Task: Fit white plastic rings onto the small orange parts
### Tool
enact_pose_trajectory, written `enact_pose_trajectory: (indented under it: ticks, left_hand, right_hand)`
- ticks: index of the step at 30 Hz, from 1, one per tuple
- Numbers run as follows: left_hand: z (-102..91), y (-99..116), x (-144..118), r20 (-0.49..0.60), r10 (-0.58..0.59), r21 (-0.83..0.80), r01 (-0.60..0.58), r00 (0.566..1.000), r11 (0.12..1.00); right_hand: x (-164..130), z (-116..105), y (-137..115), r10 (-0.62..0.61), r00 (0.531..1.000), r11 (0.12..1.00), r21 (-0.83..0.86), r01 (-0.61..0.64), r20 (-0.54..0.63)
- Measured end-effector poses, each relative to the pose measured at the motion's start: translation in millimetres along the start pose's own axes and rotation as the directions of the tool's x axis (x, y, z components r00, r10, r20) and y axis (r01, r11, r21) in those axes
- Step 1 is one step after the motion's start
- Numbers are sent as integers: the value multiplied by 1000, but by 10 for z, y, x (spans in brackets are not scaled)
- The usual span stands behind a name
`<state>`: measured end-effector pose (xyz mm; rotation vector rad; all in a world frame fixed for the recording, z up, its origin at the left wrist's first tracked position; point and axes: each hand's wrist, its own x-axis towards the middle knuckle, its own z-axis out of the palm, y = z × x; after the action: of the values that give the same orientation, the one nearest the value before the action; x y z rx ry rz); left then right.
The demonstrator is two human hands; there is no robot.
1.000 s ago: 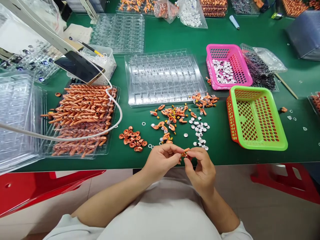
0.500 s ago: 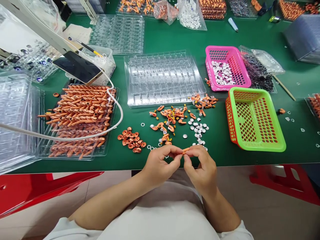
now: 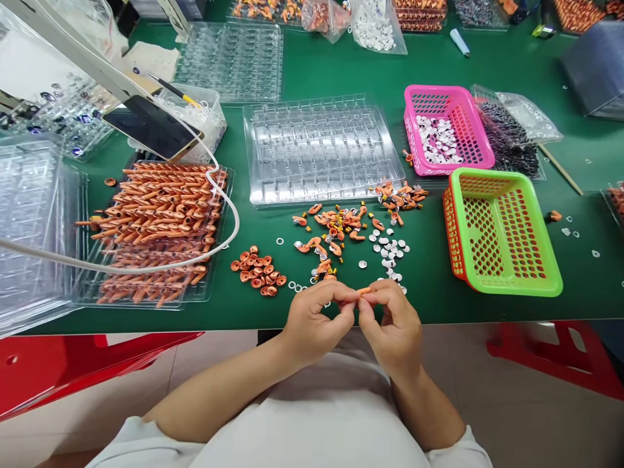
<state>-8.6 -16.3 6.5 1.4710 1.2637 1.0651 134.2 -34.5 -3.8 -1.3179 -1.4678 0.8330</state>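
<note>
My left hand [image 3: 314, 322] and my right hand [image 3: 394, 325] meet at the near edge of the green table [image 3: 341, 71], both pinching one small orange part [image 3: 364, 290] between their fingertips. Just beyond my fingers lie loose orange pieces [image 3: 336, 231], small white discs [image 3: 389, 250] and a cluster of orange caps [image 3: 257, 272]. A few thin white rings [image 3: 294, 285] lie beside my left hand.
A clear tray piled with long orange parts [image 3: 160, 221] sits at the left under a white cable [image 3: 229, 221] and a phone [image 3: 152, 130]. A clear compartment tray [image 3: 319, 149] is in the middle; pink basket [image 3: 446, 130] and green basket [image 3: 502, 231] stand right.
Both hands stay together on the small orange part, with only slight finger shifts. The view has moved a little.
</note>
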Motion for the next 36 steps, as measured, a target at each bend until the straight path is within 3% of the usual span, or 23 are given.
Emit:
enact_pose_trajectory:
  ticks: [8, 15, 17, 20, 24, 27, 36]
  left_hand:
    - [73, -26, -9, -64, -54, -60, 50, 996, 997]
    - [0, -17, 15, 29, -168, -92, 170, 985, 981]
    - [-49, 22, 52, 102, -262, -155, 275, 960, 949]
    - [-110, 68, 130, 241, -404, -309, 464, 882, 830]
    - [-139, 86, 214, 360, -464, -406, 584, 810, 704]
    - [-129, 85, 227, 386, -455, -427, 593, 802, 683]
    - [-90, 79, 180, 370, -480, -446, 605, 795, 660]
  right_hand:
    - [-47, 96, 33, 43, 997, 996, 82, -38, -61]
    - [-41, 66, 64, 76, 997, 993, 95, -74, -16]
    - [-24, 15, 58, 85, 996, 988, 126, -87, 22]
    - [7, -73, 61, 134, 988, 970, 193, -146, 77]
    - [41, -151, 95, 166, 976, 958, 213, -193, 139]
    - [51, -172, 125, 131, 974, 971, 176, -164, 184]
    - [-10, -145, 170, 135, 984, 956, 245, -161, 120]
